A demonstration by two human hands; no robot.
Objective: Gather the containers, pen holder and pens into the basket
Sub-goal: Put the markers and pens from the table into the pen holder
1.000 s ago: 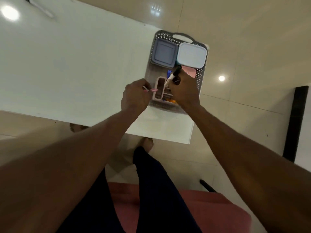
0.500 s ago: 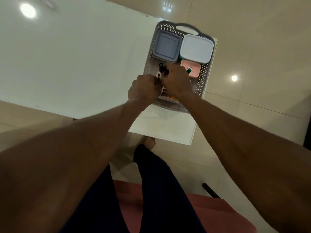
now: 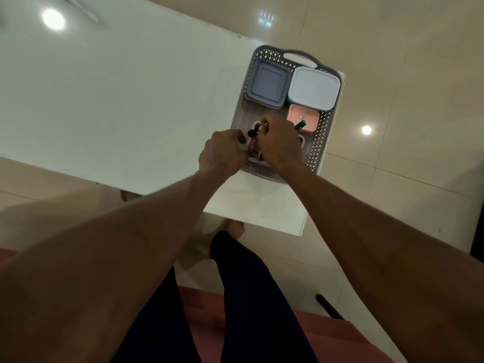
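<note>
A grey perforated basket (image 3: 317,142) stands at the table's right end. In its far half sit a grey-lidded container (image 3: 267,83), a white-lidded container (image 3: 314,89) and a small pink container (image 3: 302,117). The pink pen holder (image 3: 253,124) stands in the near half, mostly hidden by both hands. My left hand (image 3: 222,153) has curled fingers at a pink pen (image 3: 252,144) standing in the holder beside a black marker cap (image 3: 252,132). My right hand (image 3: 277,142) is curled over the holder, gripping pens. A green pen (image 3: 300,124) sticks out at its right side.
The white table (image 3: 117,100) stretches left of the basket, its near edge just below my wrists. Something thin and pale (image 3: 81,10) lies at the far left corner. Below are my dark-trousered legs, a red seat (image 3: 327,336) and tiled floor.
Both hands have come together over the pen holder. The black marker my right hand held now stands in the holder, and the pink pen has moved from beside the holder into it.
</note>
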